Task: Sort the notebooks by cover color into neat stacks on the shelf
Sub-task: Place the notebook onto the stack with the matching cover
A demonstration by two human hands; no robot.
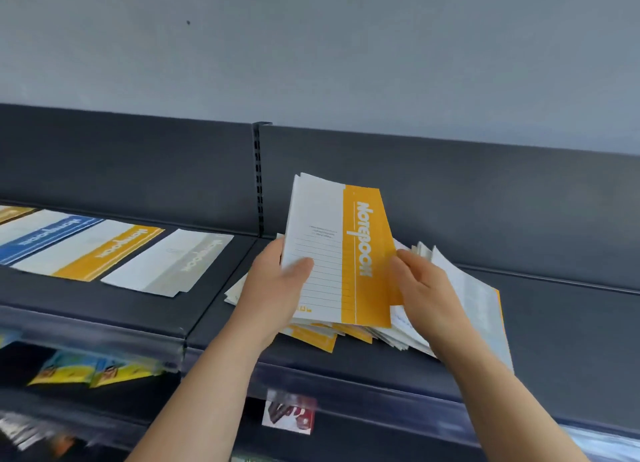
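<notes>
Yellow-and-white lined notebook (337,253); blue (52,234), yellow (107,250), grey (187,260) stacks; dark shelf (554,323)

Pale grey wall (311,46) (dark shelving (485,202) below)

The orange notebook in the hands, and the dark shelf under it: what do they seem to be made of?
Orange notebook: paper with a thin card cover, fairly matte; it looks thin and printed. Shelf: probably painted metal, dark grey and matte, judging by the slotted upright behind it.
</notes>
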